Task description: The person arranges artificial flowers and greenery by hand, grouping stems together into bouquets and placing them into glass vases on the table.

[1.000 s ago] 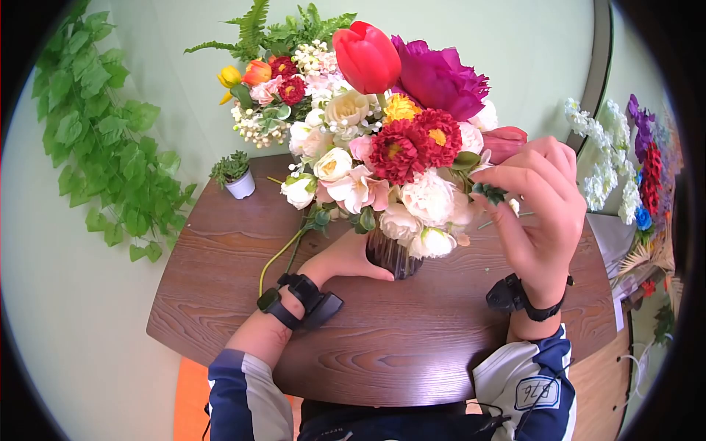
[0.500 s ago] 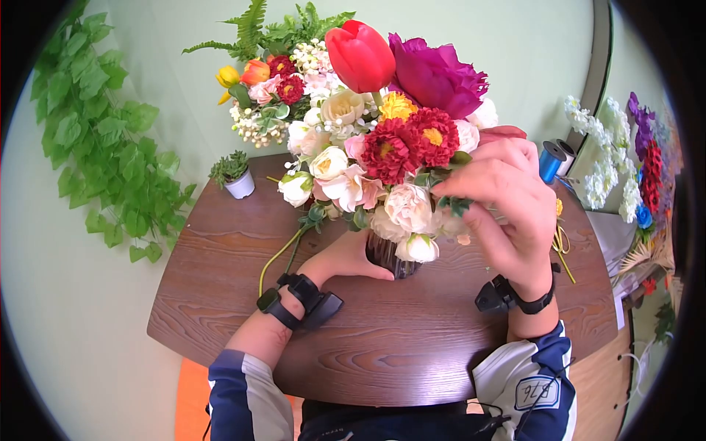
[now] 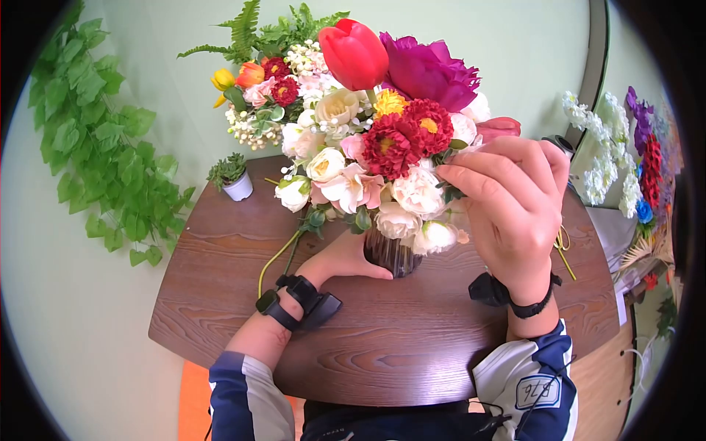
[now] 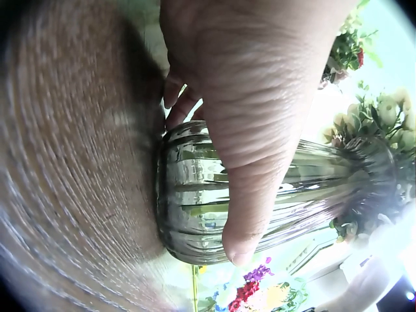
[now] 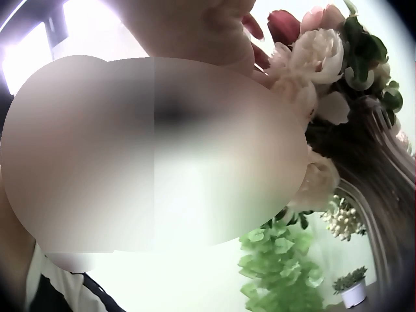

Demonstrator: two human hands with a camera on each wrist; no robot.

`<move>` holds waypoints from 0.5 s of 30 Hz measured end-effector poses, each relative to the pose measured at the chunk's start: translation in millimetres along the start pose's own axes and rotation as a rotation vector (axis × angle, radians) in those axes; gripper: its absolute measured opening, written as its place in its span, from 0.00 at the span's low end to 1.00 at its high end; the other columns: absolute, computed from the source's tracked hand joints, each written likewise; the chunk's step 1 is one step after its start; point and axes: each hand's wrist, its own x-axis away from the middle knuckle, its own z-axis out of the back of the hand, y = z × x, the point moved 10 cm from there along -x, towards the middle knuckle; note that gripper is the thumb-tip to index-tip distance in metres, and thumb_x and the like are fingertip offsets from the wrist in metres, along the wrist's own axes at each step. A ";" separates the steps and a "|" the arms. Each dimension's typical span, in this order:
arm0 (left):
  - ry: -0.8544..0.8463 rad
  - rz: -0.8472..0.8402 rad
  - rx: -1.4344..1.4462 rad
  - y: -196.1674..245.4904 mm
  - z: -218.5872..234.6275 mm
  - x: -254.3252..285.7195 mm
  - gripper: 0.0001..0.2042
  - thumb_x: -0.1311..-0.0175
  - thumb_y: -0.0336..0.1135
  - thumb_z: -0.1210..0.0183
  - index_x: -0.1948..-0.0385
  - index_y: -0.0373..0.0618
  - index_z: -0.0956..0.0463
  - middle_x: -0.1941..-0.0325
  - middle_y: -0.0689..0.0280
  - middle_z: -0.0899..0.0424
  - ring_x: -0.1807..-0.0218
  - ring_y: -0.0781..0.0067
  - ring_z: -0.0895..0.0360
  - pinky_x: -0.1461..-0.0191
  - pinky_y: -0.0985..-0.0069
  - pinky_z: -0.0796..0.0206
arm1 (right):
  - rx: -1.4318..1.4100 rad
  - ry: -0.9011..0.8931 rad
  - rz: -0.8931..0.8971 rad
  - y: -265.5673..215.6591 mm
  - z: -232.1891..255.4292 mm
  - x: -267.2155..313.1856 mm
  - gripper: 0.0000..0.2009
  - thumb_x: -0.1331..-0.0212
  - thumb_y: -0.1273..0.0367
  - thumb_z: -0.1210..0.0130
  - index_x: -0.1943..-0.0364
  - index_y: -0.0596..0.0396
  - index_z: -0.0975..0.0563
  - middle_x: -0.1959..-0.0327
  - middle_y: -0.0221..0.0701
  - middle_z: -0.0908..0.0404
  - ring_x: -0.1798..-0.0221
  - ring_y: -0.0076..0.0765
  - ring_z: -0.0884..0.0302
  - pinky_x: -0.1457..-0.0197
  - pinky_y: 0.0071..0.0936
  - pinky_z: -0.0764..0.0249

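A ribbed smoky glass vase (image 3: 393,257) stands on the brown wooden table, full of mixed artificial flowers. My left hand (image 3: 342,259) grips its lower body; in the left wrist view the thumb crosses the glass (image 4: 188,195), and some fingers show behind. At the bouquet's right side is my right hand (image 3: 511,195), its fingertips among the blooms, pinching a small green leafy sprig (image 3: 451,193) mostly hidden by the hand. Close to those fingertips are a pale pink peony (image 3: 418,192) and dark red daisy-like blooms (image 3: 390,147). A red tulip (image 3: 353,55) and a purple peony (image 3: 430,70) rise above.
Behind stands another flower arrangement (image 3: 276,92) with ferns. A small potted succulent (image 3: 232,176) sits at the table's back left. A green stem (image 3: 279,261) lies by the left wrist, a yellow-green one (image 3: 565,257) at the right. Leafy vines (image 3: 110,140) hang at left.
My right hand has moved left and in toward the bouquet, its fingers now covering most of the sprig. The flowers have shifted slightly left. My left hand stays on the vase.
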 end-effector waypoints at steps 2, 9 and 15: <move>-0.005 -0.001 0.018 8.9 1.8 0.1 0.43 0.67 0.49 0.28 0.45 0.39 0.37 0.47 0.56 0.27 0.44 0.62 0.31 0.39 0.72 0.43 | 0.075 0.005 0.014 -3.8 0.9 0.0 0.13 0.69 0.80 0.44 0.73 0.51 0.21 0.72 0.25 0.21 0.65 0.32 0.27 0.55 0.29 0.41; -0.071 0.035 0.092 8.1 -2.3 -1.6 0.49 0.69 0.44 0.26 0.40 0.38 0.45 0.36 0.57 0.40 0.34 0.63 0.45 0.32 0.71 0.56 | 0.051 0.063 -0.008 0.6 -6.2 1.7 0.15 0.69 0.81 0.44 0.71 0.52 0.21 0.72 0.25 0.21 0.65 0.32 0.27 0.54 0.30 0.41; -0.009 0.012 0.000 -11.5 -3.6 -0.4 0.45 0.69 0.53 0.29 0.45 0.36 0.38 0.47 0.54 0.27 0.44 0.59 0.31 0.40 0.71 0.42 | -0.040 -0.041 0.027 -0.2 -4.8 -2.3 0.18 0.71 0.81 0.42 0.68 0.53 0.22 0.72 0.25 0.22 0.63 0.34 0.27 0.54 0.31 0.41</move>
